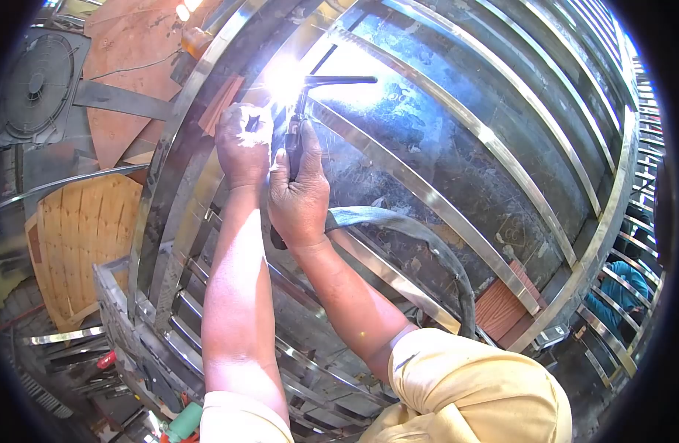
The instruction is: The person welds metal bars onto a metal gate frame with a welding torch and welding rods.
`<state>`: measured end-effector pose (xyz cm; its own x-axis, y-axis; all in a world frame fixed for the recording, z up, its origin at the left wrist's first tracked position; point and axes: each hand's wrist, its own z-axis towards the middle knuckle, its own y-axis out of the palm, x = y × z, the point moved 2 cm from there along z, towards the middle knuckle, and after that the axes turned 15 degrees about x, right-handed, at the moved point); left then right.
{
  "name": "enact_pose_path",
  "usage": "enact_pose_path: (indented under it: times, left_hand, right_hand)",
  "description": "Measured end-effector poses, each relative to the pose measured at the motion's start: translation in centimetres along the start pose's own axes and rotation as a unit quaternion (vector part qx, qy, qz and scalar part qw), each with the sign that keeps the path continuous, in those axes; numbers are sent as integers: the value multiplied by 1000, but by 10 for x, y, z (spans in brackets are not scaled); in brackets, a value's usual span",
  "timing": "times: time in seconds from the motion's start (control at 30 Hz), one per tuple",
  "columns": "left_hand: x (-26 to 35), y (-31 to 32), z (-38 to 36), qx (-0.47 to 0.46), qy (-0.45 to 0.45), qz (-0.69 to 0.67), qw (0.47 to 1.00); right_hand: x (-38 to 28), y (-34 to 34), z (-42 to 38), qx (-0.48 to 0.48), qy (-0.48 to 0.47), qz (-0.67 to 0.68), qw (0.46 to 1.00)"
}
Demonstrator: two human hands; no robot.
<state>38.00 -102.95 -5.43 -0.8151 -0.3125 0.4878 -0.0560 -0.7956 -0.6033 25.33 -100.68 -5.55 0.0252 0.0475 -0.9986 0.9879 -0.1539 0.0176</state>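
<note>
My right hand [301, 199] is wrapped round a TIG welding torch [296, 122], whose long black back cap points to the right. A bright white arc [284, 83] glares at the torch head and washes out the metal there. Close beside it, my left hand [243, 144] is closed near the frame's left side bar; whatever its fingers hold is lost in the glare. From under my right wrist a grey-blue sleeved torch cable [398, 221] curves away to the right and down. Shiny flat metal bars [435, 199] run across the frame around both hands.
Beneath the bars lies a dark, scuffed metal sheet [443, 162]. A brown wood-grain piece [508, 303] sits at the lower right. On the left are a round fan grille [40, 85], a slatted wooden panel [88, 244] and a green cylinder [183, 422]. Blue cloth [620, 295] shows beyond the right-hand bars.
</note>
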Motion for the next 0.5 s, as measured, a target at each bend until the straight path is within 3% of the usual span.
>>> enact_pose_path:
  times: [0.1,0.13,0.5]
  left_hand:
    - [1,0,0,-8,-10,21,1000]
    - [1,0,0,-8,-3,15,1000]
    - [-2,0,0,-8,-9,15,1000]
  right_hand:
    - [2,1,0,10,-3,21,1000]
    - [-6,-3,2,-3,46,30,998]
    - [-5,-3,1,1,21,35,999]
